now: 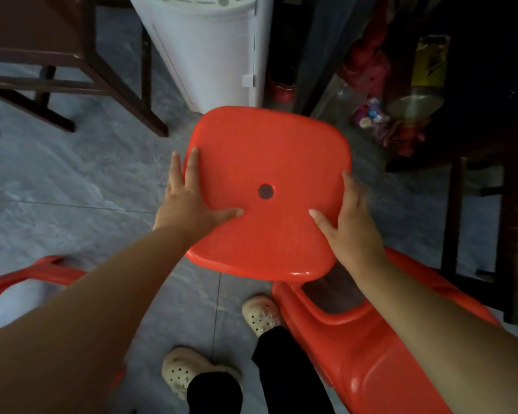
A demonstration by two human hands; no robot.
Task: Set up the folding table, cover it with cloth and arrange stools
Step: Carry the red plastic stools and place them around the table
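Observation:
A red plastic stool [266, 162] with a round hole in its seat is held in front of me, seat facing up. My left hand [189, 198] grips the seat's left edge, thumb lying on top. My right hand [347, 216] grips the right edge the same way. The stool's legs are hidden under the seat. Another red stool [356, 339] lies on its side at my lower right, partly under the held one. Part of a third red stool [18, 279] shows at the lower left.
Grey tiled floor [57, 189] lies below. A dark wooden frame [102, 73] stands at the upper left, a white appliance [213, 49] straight ahead. Cluttered bottles and bags [401, 100] fill the dark upper right. Dark wooden legs [452, 222] stand at right. My feet [260, 315] are below.

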